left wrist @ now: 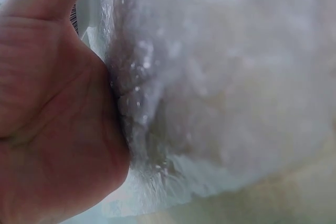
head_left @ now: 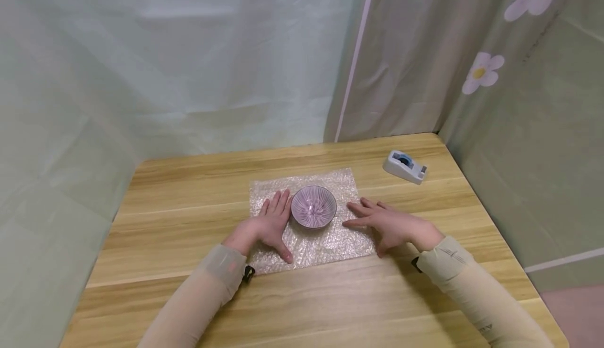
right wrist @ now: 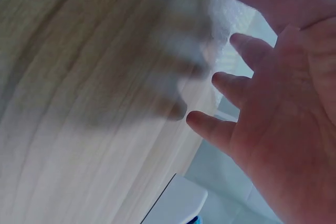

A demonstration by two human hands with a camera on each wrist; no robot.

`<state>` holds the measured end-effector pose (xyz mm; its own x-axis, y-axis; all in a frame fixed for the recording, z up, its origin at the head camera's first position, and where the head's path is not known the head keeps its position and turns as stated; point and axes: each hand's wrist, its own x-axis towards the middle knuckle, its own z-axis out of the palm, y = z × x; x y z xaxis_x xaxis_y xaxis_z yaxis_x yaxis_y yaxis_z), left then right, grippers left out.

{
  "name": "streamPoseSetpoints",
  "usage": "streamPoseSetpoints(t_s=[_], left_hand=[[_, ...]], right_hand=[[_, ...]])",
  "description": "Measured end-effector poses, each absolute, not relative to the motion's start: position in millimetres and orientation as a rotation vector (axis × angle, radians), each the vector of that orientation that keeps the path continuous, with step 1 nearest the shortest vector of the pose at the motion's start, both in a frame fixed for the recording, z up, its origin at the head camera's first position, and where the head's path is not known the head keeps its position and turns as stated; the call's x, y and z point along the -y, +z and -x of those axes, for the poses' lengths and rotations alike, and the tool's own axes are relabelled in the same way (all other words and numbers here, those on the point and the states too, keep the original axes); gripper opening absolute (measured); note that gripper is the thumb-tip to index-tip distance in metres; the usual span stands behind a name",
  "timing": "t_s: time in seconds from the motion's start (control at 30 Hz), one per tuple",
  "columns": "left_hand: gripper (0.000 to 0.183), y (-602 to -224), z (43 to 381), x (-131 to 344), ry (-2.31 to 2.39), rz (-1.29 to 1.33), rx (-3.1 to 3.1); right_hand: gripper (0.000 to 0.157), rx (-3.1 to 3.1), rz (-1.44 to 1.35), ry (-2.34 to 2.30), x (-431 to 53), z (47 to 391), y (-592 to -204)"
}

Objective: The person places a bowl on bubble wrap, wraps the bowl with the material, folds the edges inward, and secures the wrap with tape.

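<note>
A small bowl point(head_left: 313, 207) with purple streaks inside sits upright on a sheet of bubble wrap point(head_left: 325, 246) on the wooden table. Just left of the bowl, my left hand point(head_left: 273, 225) rests on the wrap with its fingers straight and thumb spread. In the left wrist view, bubble wrap point(left wrist: 220, 77) fills most of the picture beside the palm point(left wrist: 58, 119). At the wrap's right edge is my right hand point(head_left: 389, 225), fingers spread and holding nothing. The right wrist view shows those fingers point(right wrist: 231, 87) extended close to the table.
A light grey tape dispenser point(head_left: 405, 167) with a blue-cored roll stands at the back right of the wooden table point(head_left: 179, 217). Pale curtains point(head_left: 212, 65) hang behind the table and along both sides.
</note>
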<state>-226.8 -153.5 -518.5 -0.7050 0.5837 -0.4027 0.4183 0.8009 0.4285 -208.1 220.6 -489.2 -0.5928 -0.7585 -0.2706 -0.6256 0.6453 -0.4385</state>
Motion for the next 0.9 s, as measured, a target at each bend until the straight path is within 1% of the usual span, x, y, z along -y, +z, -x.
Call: streamPoseSetpoints(t_s=[0.2, 0.37, 0.47, 0.73, 0.9], left_hand=[[0.173, -509.3, 224.9, 150.9, 0.373, -0.717, -2.439], [0.172, -507.6, 224.7, 148.8, 0.324, -0.702, -2.450], [0.172, -508.5, 225.1, 147.9, 0.301, -0.705, -2.458], [0.171, -507.6, 224.9, 146.2, 0.302, -0.709, -2.458], [0.174, -514.3, 227.2, 147.5, 0.301, -0.693, -2.458]], right_hand=[[0.089, -2.435, 1.116, -0.473, -221.4, 207.4, -487.6], [0.068, -2.478, 1.216, -0.482, -222.0, 210.0, -490.5], [0.059, -2.490, 1.278, -0.479, -222.6, 212.3, -492.9], [0.054, -2.532, 1.457, -0.472, -221.9, 215.3, -495.5], [0.058, -2.572, 1.492, -0.454, -218.3, 215.5, -496.0]])
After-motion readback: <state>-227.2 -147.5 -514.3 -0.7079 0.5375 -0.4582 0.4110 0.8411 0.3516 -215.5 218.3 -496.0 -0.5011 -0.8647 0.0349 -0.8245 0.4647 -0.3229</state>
